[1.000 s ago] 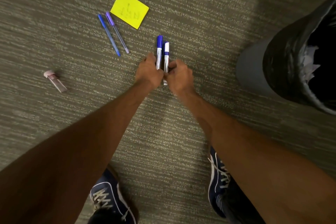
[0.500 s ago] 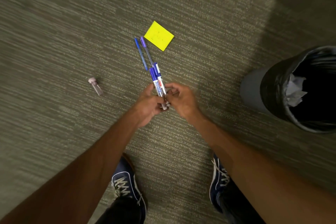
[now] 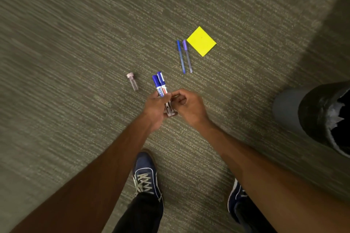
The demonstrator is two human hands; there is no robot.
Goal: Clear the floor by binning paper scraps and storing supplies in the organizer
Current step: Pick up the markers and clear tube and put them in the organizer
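Note:
Two blue-capped white markers (image 3: 160,84) stand side by side in my left hand (image 3: 156,107), caps pointing away from me, lifted off the carpet. My right hand (image 3: 187,106) touches their lower ends with curled fingers. Beyond them on the floor lie a blue pen (image 3: 180,56) and a purple pen (image 3: 187,56), parallel, next to a yellow sticky note (image 3: 201,43). A small pink-capped clear tube (image 3: 132,81) lies just left of the markers.
A grey bin (image 3: 289,109) with a black liner (image 3: 318,111) holding white paper stands at the right edge. My two blue sneakers (image 3: 145,174) are planted on the striped carpet below my hands. No organizer is in view.
The markers were picked up from the carpet and raised toward me. My view has shifted left, so the pens, note and tube now sit further right in the frame.

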